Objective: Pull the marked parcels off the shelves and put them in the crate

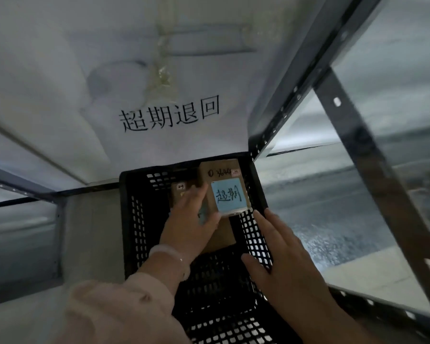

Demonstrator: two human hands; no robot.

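Note:
A black perforated plastic crate [139, 219] stands below me. Inside it lies a brown cardboard parcel [221, 234] bearing a blue sticky note [229, 196] with handwritten characters. My left hand [191, 219] reaches into the crate and grips this parcel from its left side, thumb near the note's lower edge. A second brown parcel [178, 194] lies behind it, mostly hidden by my fingers. My right hand [281, 259] rests flat, fingers straight, on the crate's right wall, holding nothing.
A white paper sign [169, 115] with printed black characters hangs above the crate's far end. Grey metal shelf uprights [372, 165] and rails slant along the right side. A grey shelf frame [57, 212] stands at the left.

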